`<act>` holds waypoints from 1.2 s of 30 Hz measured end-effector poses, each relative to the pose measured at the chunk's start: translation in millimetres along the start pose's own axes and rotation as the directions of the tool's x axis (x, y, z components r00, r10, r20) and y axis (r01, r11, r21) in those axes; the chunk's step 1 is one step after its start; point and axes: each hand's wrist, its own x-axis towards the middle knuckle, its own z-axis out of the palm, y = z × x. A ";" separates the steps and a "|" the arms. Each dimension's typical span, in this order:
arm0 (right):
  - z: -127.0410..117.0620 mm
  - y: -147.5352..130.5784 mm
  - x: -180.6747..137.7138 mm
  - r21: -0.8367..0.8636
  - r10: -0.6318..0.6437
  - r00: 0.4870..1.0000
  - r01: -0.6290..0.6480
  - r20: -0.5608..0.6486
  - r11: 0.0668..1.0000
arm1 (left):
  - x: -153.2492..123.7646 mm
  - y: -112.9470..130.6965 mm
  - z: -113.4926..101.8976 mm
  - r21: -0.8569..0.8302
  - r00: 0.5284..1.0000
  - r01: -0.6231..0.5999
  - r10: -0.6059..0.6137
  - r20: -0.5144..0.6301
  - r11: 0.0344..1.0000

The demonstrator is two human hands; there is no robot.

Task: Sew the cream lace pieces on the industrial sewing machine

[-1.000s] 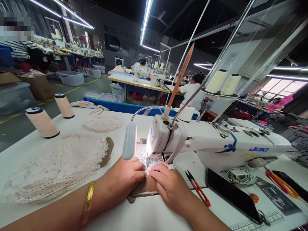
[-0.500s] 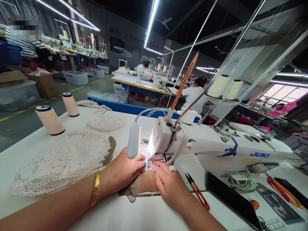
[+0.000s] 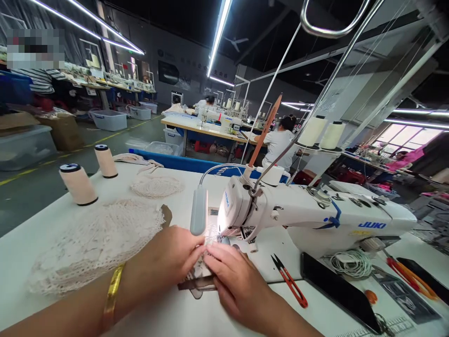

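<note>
My left hand (image 3: 164, 260) and my right hand (image 3: 233, 281) meet on a small piece of white lace over tan fabric (image 3: 199, 276), pinching it just in front of the needle of a white JUKI sewing machine (image 3: 301, 215). The machine's gooseneck lamp (image 3: 199, 216) hangs over my left fingers and lights the needle area. A gold bangle (image 3: 112, 297) sits on my left wrist. Most of the piece is hidden under my fingers.
A pile of lace pieces (image 3: 94, 241) lies at left, a smaller one (image 3: 156, 186) behind it, with two thread cones (image 3: 77, 184). Red thread snips (image 3: 289, 281), a black phone (image 3: 336, 290), a coiled cable (image 3: 351, 263) and orange scissors (image 3: 410, 276) lie at right. Other people work at tables behind.
Both hands have drawn the piece back toward me, away from the needle, and my right hand has slid left to meet the left one.
</note>
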 end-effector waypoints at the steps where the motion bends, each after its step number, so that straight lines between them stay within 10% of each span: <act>1: -0.5 -3.5 1.6 0.011 -0.027 0.999 0.026 0.031 1.000 | -0.5 -3.8 -5.2 -0.017 0.999 0.030 -0.031 -0.027 0.999; 12: 10.7 -7.5 -12.8 0.046 -0.198 0.978 0.195 0.062 0.980 | 4.7 -14.0 5.8 0.091 0.978 0.193 -0.199 0.062 0.977; 18: 5.5 -13.2 -17.8 0.147 -0.193 0.972 0.173 0.138 0.974 | -1.0 -11.0 17.3 0.036 0.994 0.052 -0.048 -0.101 0.998; 23: -2.2 -9.4 -15.9 0.213 0.108 0.989 -0.084 -0.103 0.974 | -4.2 2.9 33.0 -0.039 0.955 -0.172 0.156 -0.252 0.984; 29: -0.1 -3.0 -9.6 0.274 0.378 0.920 -0.339 -0.101 0.900 | -7.8 21.3 33.0 -0.045 0.849 -0.421 0.376 -0.372 0.906; 36: 1.4 -1.5 -9.2 0.262 0.423 0.883 -0.367 -0.206 0.893 | -8.9 23.0 41.3 0.034 0.838 -0.272 0.254 -0.483 0.962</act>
